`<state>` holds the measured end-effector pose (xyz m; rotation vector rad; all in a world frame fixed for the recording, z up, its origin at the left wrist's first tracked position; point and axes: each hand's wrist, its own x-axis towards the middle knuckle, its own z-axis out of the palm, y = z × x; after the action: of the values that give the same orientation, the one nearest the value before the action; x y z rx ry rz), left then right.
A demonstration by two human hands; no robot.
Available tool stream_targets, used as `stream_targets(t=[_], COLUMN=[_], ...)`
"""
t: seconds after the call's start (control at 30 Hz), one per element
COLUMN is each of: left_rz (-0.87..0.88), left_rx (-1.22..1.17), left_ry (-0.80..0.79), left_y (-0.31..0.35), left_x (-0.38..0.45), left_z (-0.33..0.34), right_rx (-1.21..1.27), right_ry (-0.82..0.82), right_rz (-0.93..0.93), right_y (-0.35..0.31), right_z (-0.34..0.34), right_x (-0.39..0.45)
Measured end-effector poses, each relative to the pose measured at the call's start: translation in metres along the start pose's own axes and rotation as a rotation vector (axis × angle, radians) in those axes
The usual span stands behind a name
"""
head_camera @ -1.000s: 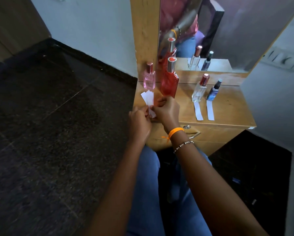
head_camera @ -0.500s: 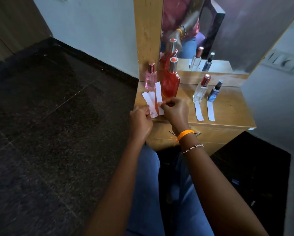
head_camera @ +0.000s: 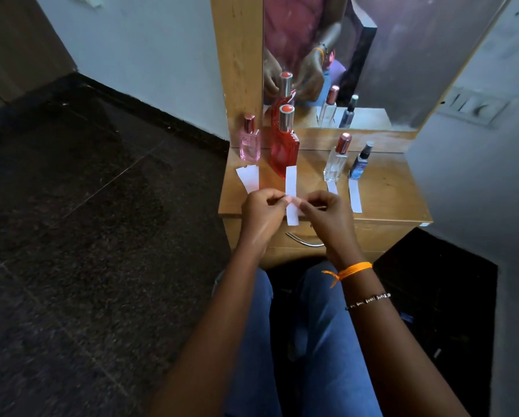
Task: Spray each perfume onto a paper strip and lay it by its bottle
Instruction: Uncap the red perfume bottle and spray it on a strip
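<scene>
Along the back of the wooden dresser top (head_camera: 384, 191) stand a pink bottle (head_camera: 249, 142), a tall red bottle (head_camera: 284, 142), a clear bottle (head_camera: 337, 158) and a small blue bottle (head_camera: 360, 162). My left hand (head_camera: 262, 213) and my right hand (head_camera: 327, 215) both pinch one white paper strip (head_camera: 291, 183), held upright in front of the red bottle. Loose strips (head_camera: 248, 177) lie below the pink bottle. One strip (head_camera: 332, 187) lies below the clear bottle, another strip (head_camera: 355, 195) below the blue one.
A mirror (head_camera: 342, 55) rises behind the bottles and reflects them and my hands. A drawer handle (head_camera: 304, 242) sits under the top's front edge. Dark tiled floor (head_camera: 86, 236) spreads to the left; a wall switch panel (head_camera: 478, 108) is on the right.
Both hands lifted off the strip pile at the left and moved right, pulling one strip free; it now stands in front of the red bottle.
</scene>
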<state>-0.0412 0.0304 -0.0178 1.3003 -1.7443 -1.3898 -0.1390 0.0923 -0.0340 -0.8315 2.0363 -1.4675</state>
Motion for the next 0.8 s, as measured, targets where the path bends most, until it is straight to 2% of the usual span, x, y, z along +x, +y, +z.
stream_targets(t=[0.1, 0.2, 0.43, 0.6, 0.7, 0.8], left_rz=[-0.022, -0.013, 0.017, 0.087, 0.132, 0.167], left_rx=[0.028, 0.057, 0.110, 0.152, 0.190, 0.263], left_ry=[0.017, 0.023, 0.080, 0.087, 0.087, 0.094], left_y=[0.001, 0.000, 0.001, 0.002, 0.003, 0.003], left_x=[0.002, 0.005, 0.014, 0.019, 0.024, 0.029], left_z=[-0.002, -0.005, -0.011, -0.004, 0.006, 0.019], right_rx=[-0.089, -0.096, -0.232, -0.106, -0.095, -0.072], right_ry=[0.141, 0.126, 0.181, 0.330, 0.425, 0.388], right_rz=[-0.125, -0.247, -0.274, -0.403, -0.391, -0.382], right_y=[-0.012, -0.030, -0.034, -0.023, -0.012, 0.000], right_z=[0.005, 0.020, 0.042, 0.019, -0.002, -0.017], right_x=[0.013, 0.035, 0.067, 0.021, -0.006, -0.021])
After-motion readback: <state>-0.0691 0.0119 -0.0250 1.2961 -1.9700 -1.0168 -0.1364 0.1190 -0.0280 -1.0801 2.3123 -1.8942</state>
